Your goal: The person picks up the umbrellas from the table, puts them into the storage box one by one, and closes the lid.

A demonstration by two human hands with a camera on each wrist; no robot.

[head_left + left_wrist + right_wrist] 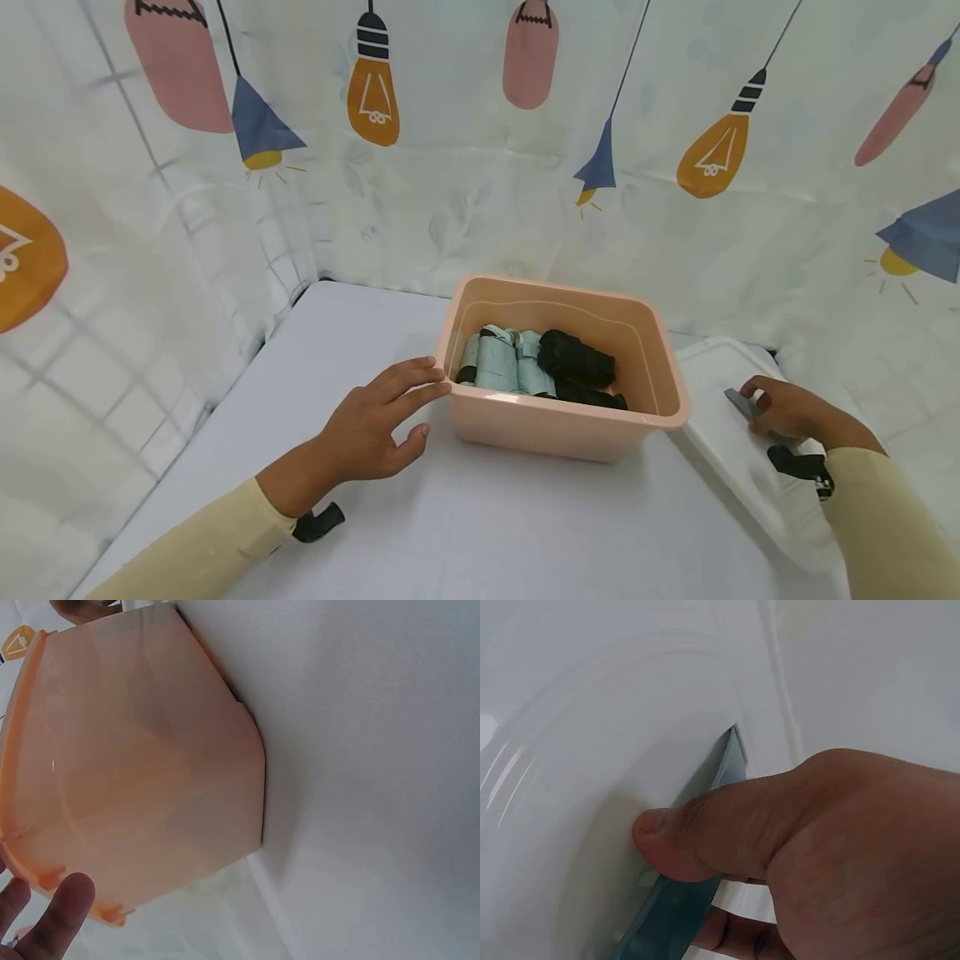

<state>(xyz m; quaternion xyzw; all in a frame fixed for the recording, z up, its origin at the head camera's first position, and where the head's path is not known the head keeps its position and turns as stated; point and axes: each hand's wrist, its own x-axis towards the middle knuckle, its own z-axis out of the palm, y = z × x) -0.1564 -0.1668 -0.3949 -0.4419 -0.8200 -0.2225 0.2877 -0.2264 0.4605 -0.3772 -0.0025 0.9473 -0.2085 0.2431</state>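
Note:
A peach plastic bin (540,425) stands on the table. Inside lie pale green rolled fabric bundles (497,362) and black rolled bundles (576,358). My left hand (367,425) is at the bin's left end, its fingers extended with the fingertips at the rim. In the left wrist view, the thumb (71,900) shows beside the rim's corner. To the right of the bin lies a white lid (720,367). Over it, my right hand (795,410) pinches a grey-green handle-like strip (675,907) between thumb and fingers.
A white cloth covers the table (487,525). White curtains (465,192) printed with lamps and bulbs hang behind the table and along its sides. A dark wrist strap (798,464) shows at the right wrist.

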